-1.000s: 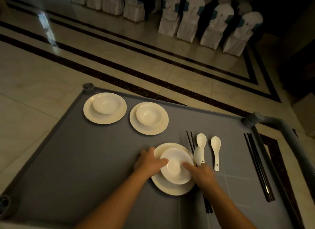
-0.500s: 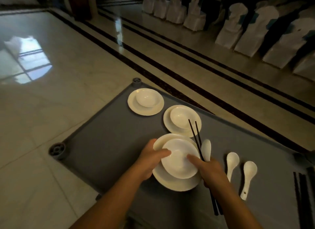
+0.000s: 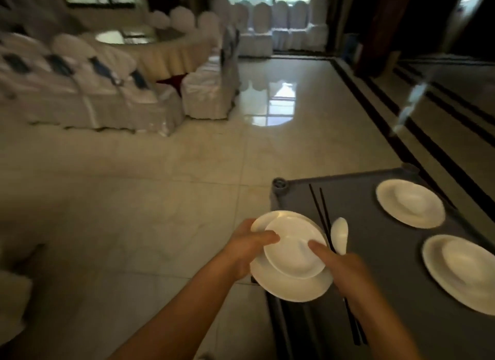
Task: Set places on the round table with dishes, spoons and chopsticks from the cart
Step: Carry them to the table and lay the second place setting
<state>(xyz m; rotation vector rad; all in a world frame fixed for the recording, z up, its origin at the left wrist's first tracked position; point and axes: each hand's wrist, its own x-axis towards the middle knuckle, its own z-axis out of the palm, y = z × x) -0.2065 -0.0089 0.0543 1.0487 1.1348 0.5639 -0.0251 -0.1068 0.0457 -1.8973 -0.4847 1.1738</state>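
I carry a white plate (image 3: 289, 288) with a white bowl (image 3: 293, 248) on it, held off the left edge of the grey cart (image 3: 375, 252). My left hand (image 3: 245, 248) grips the plate's left rim, thumb on the bowl. My right hand (image 3: 345, 270) grips the right side, forefinger on the bowl, and also holds a pair of black chopsticks (image 3: 320, 212) and a white spoon (image 3: 339, 235). Two more plate-and-bowl sets (image 3: 409, 203) (image 3: 463, 271) lie on the cart. The round table (image 3: 166, 48) with a yellow cloth stands far back left.
White-covered chairs (image 3: 209, 91) ring the round table, and more chairs (image 3: 284, 35) line the far wall below a window. Glossy tiled floor (image 3: 134, 185) lies between the cart and the table. The cart's corner post (image 3: 280, 184) is just ahead of the chopsticks.
The view has swung left from the cart towards the round table. The plate set, chopsticks and spoon have come up off the cart and now hang over its left edge.
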